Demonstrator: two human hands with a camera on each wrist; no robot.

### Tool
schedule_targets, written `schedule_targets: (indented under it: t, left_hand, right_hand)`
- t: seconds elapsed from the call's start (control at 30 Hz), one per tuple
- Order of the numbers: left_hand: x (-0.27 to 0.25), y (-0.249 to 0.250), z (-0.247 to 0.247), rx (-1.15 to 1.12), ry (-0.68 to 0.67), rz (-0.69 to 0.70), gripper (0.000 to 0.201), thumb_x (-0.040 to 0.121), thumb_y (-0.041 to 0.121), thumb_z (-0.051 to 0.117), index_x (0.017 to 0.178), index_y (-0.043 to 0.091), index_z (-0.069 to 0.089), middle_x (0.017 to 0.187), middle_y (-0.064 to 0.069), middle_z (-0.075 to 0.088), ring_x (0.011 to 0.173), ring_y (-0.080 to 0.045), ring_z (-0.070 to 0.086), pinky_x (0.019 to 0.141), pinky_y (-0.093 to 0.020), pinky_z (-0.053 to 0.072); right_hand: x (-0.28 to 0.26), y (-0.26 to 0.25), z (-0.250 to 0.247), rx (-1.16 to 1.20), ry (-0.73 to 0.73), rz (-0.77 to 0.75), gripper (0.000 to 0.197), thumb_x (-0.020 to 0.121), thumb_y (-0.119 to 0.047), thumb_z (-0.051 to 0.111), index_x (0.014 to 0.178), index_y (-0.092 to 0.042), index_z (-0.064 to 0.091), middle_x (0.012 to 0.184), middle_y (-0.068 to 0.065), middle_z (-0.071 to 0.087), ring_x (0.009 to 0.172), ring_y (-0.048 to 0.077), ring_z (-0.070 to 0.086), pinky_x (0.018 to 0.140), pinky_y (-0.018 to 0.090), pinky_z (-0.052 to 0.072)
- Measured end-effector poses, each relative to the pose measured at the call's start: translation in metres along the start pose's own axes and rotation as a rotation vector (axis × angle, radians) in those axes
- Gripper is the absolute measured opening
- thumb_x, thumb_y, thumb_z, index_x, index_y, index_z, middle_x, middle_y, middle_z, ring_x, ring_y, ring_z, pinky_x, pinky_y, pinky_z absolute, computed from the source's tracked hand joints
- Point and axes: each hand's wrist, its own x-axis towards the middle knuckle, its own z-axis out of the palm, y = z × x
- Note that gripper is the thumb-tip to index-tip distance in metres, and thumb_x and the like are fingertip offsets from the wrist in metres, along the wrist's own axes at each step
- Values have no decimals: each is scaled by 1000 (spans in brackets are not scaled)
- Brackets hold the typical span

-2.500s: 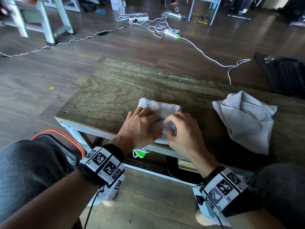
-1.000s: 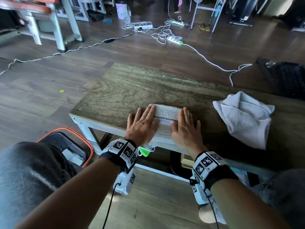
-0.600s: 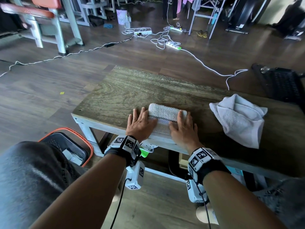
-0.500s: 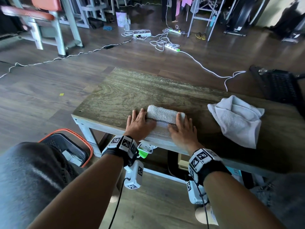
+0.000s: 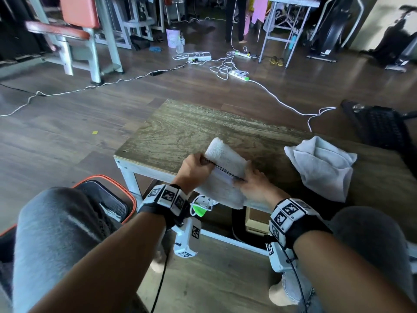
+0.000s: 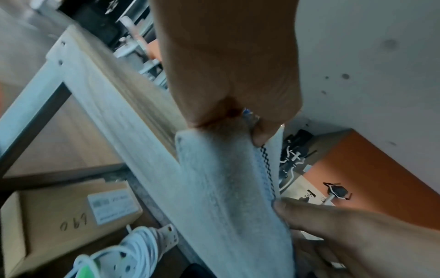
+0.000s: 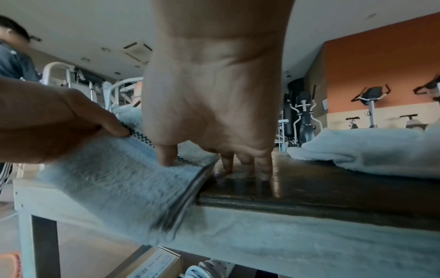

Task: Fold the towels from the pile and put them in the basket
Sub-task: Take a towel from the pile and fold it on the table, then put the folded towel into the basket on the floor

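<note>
A folded white towel (image 5: 222, 175) with a black checkered stripe lies tilted at the wooden table's (image 5: 191, 132) near edge and hangs over it. My left hand (image 5: 194, 170) grips its raised left end, with the thumb on top at the stripe (image 6: 264, 154). My right hand (image 5: 252, 184) holds the right end: the thumb (image 7: 166, 156) presses on the stripe and the fingers reach down to the tabletop beside the towel's edge. A crumpled white towel (image 5: 320, 163) lies to the right on the table. The black basket with an orange rim (image 5: 101, 177) stands on the floor at the lower left, beside my left knee.
Under the table sit a cardboard box (image 6: 59, 216) and a coiled white cable with a green plug (image 5: 200, 206). White cables and power strips (image 5: 225, 66) trail over the floor beyond. A black mesh object (image 5: 383, 127) stands at the right, and gym benches at the far left.
Both hands lay flat on the folded towel before. Now they hold its two ends; the left end is lifted, and the towel is tilted and drawn over the near edge.
</note>
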Motion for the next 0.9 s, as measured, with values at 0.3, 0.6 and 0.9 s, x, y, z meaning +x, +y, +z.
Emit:
schedule_targets:
  t: [0.3,0.6,0.9]
  left_hand:
    - [-34,49,-63,-504,-17,8,39,90,11,63,127,1,54,105,-22,72,85,-34,72,75,-50,60]
    - [-52,44,-131,-468,265,29,17,92,22,66,98,13,53,78,-4,64,66,-16,63,55,-26,53]
    - [-87,-10,-193,-314,664,-53,29,90,29,67,106,13,49,90,-3,66,81,-19,65,69,-31,54]
  right_hand:
    - [-34,-65,-13,722,135,17,55,103,-50,34,147,-20,47,153,5,44,139,27,43,115,45,33]
    - [-52,-130,-22,841,318,-248,35,104,-23,49,139,-28,46,112,-8,60,84,11,57,90,43,54]
    - [-38,-219,30,746,258,-522,51,100,-17,54,145,-34,40,130,-5,63,100,8,64,80,25,53]
